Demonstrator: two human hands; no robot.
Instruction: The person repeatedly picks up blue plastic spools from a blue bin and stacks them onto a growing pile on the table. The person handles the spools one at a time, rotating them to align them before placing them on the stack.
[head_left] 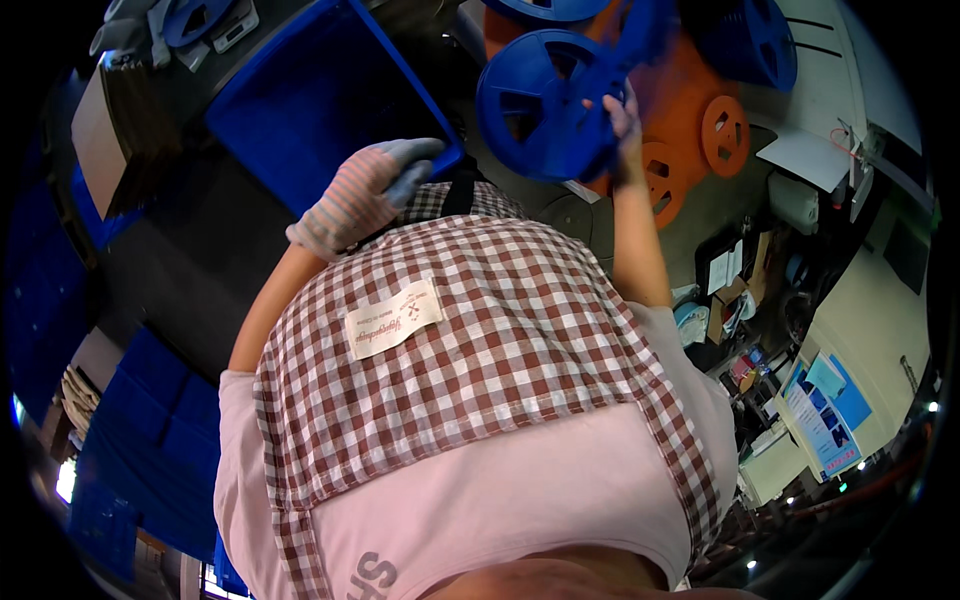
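Note:
My left hand wears a striped glove with grey fingertips. It hovers by the near right corner of a large blue bin, its fingers loosely bent and apart, with nothing seen in them. My bare right hand is closed on the right edge of a blue plastic reel with cut-out windows. A second blue piece just above that hand is smeared by motion; whether it belongs to the same reel I cannot tell.
Orange reels are stacked to the right, behind my right hand. More blue reels stand at the far right beside a white surface. Flattened cardboard and a small scale-like device are at the left.

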